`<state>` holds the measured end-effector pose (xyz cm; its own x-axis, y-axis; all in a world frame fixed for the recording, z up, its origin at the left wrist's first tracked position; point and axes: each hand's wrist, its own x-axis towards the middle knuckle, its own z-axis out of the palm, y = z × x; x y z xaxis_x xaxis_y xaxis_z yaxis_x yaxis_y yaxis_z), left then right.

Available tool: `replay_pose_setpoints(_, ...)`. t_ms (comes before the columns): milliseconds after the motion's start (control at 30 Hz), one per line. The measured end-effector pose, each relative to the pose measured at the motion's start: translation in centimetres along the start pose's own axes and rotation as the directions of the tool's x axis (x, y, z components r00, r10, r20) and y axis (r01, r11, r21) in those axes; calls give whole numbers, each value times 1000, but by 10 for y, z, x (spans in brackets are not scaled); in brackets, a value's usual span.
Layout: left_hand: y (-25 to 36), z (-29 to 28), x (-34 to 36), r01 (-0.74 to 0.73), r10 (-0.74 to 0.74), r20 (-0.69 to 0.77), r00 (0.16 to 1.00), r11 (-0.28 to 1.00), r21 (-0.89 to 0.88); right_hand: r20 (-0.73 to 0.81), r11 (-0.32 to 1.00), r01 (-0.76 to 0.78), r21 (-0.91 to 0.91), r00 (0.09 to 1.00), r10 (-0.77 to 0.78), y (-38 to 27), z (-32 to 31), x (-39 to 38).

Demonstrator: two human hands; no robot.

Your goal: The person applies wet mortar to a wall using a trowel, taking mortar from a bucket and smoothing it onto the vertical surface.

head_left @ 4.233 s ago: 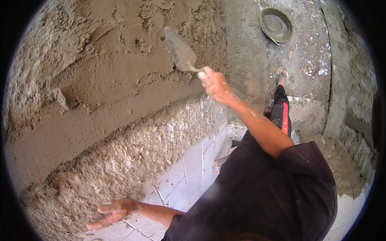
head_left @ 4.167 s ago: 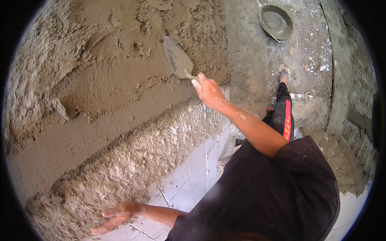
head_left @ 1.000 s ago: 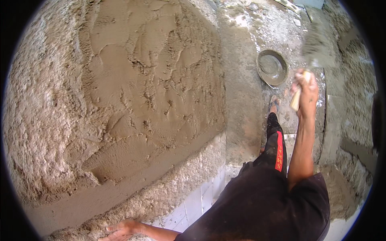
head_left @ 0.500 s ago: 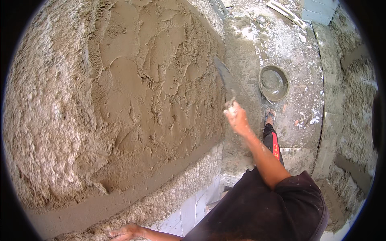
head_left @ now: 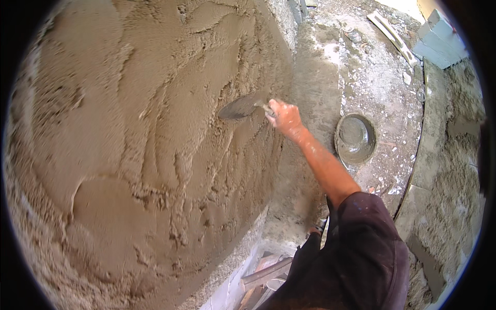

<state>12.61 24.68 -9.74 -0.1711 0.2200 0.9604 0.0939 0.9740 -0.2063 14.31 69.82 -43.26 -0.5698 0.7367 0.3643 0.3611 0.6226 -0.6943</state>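
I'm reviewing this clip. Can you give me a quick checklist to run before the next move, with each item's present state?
1. Grip on the trowel: ok, the right hand is closed on it.
2. Trowel pressed into the mortar: cannot tell.
3. Mortar even: not ok, ridges and pits show.
4. Basin upright on the floor: ok.
5. Floor free of rubble: not ok.
6. Left hand placement: cannot tell, out of view.
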Motion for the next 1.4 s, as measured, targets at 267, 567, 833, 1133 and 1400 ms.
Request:
replay_pose_setpoints(267,13,21,-30,30,-30,55,998,1000,8,26,999,18,-27,1000,-18,61,-10,78)
replay_pose_setpoints(567,-21,11,-35,47,-46,22,999,998,-30,658,267,-755,599,654,372,60,-33,102)
replay_pose_setpoints(833,-75,-9,-18,111,-113,-5,994,988,-105,767,62,-775,628,631,114,-124,-65,-71)
replay_pose_setpoints(1133,-88,-15,-28,52,-41,72,997,986,-157,703,612,-788,68,473,531,-98,-89,-342)
replay_pose_setpoints(1400,-2,13,-61,-132,191,286,939,968,-212,299,599,-424,-679,586,753,264,-176,-345)
